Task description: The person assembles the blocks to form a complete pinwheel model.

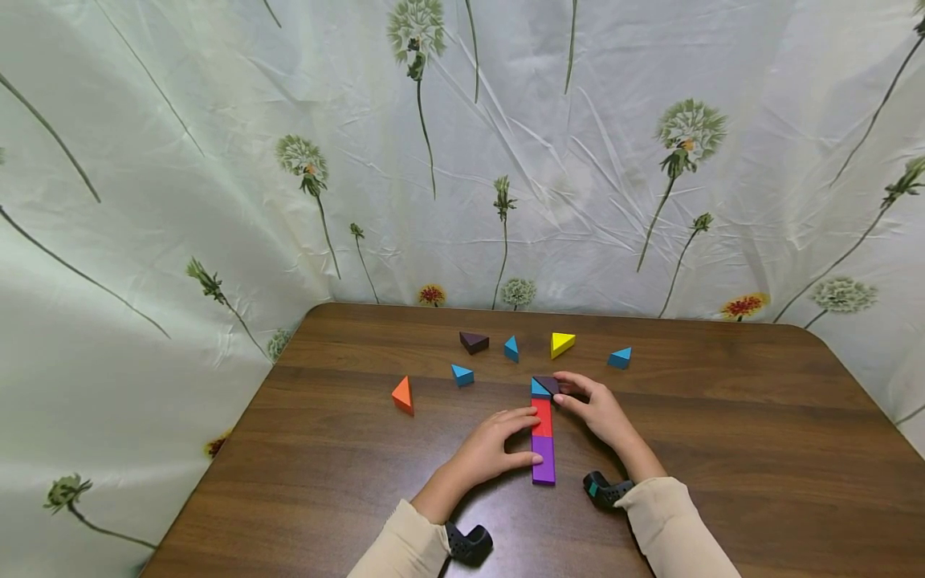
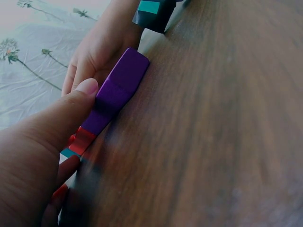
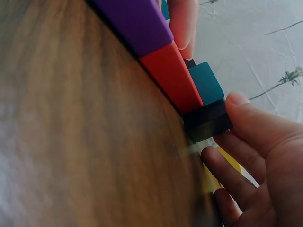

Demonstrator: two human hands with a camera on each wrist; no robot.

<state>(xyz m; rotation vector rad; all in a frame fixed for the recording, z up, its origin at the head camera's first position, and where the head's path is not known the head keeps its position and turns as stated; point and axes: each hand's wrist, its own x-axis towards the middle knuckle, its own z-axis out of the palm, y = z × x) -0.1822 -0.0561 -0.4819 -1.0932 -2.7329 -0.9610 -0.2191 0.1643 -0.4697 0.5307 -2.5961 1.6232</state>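
Note:
A row of flat wooden blocks stands on the table in the head view: a purple block (image 1: 543, 470) nearest, a red block (image 1: 545, 419) beyond it, then a small blue triangular block (image 1: 538, 390) beside a dark triangular block (image 1: 549, 383). My left hand (image 1: 491, 448) lies along the row's left side, fingers extended; its thumb touches the purple block (image 2: 116, 97) and its fingertips the red one. At the far end, my right hand (image 1: 598, 411) pinches the dark triangular block (image 3: 208, 123) between thumb and fingers, against the blue one (image 3: 207, 84).
Loose triangular blocks lie around: orange (image 1: 405, 396) at left, dark (image 1: 473, 343), blue (image 1: 462, 376), another blue (image 1: 511, 349), yellow (image 1: 561, 345) behind the row, and blue (image 1: 619, 359) at right. A dandelion-print curtain (image 1: 462, 160) hangs behind the wooden table (image 1: 723, 433).

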